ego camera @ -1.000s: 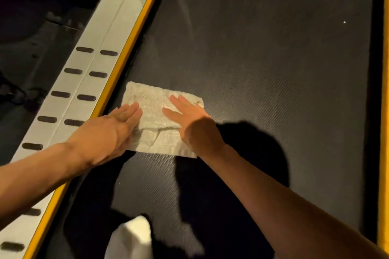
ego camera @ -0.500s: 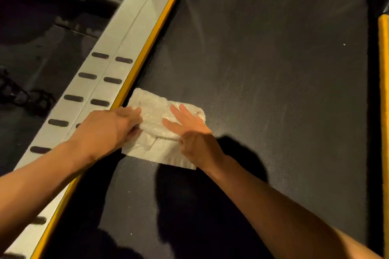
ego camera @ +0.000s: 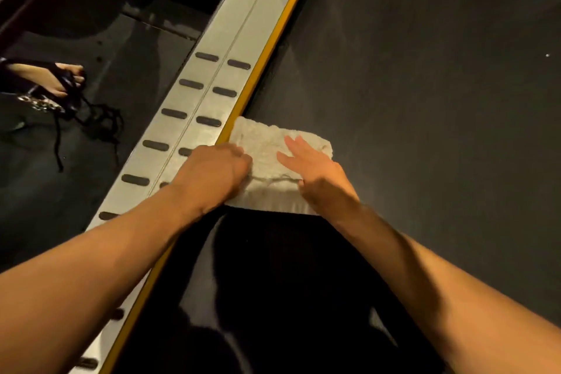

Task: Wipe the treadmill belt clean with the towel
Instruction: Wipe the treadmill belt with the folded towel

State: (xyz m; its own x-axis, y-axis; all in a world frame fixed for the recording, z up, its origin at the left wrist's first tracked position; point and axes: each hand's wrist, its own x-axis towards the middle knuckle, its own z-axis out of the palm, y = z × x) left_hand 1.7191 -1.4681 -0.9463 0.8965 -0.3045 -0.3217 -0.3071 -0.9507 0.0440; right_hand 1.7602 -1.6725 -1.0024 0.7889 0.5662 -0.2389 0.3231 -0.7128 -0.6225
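Far left: a foot [ego camera: 50,77] in a dark strapped sandal is seen on the dark floor [ego camera: 91,136], beside loose black cords [ego camera: 100,121].

Left of centre: a silver side rail [ego camera: 212,76] is laid diagonally, fitted with two rows of dark oval grip pads [ego camera: 174,113]. A yellow edge strip [ego camera: 273,36] is set between the rail and the belt.

Centre left: the left hand [ego camera: 214,173] is closed, its fingers curled onto the left edge of the towel; its knuckles lie over the yellow strip. Whether the cloth is pinched or only pressed cannot be told.

Centre: a pale folded towel [ego camera: 270,146] is laid flat on the treadmill belt [ego camera: 425,100], its far left corner touching the yellow strip. A ridge of fabric is raised between the two hands.

Centre right: the right hand [ego camera: 312,167] is open, palm down, with fingers extended and spread flat on the right half of the towel.

Right: the dark textured belt is spread across the remaining area, with a small white speck [ego camera: 547,55] near the right border.

Bottom: both bare forearms are extended from the lower corners, and a deep shadow [ego camera: 273,267] is cast on the belt between them.
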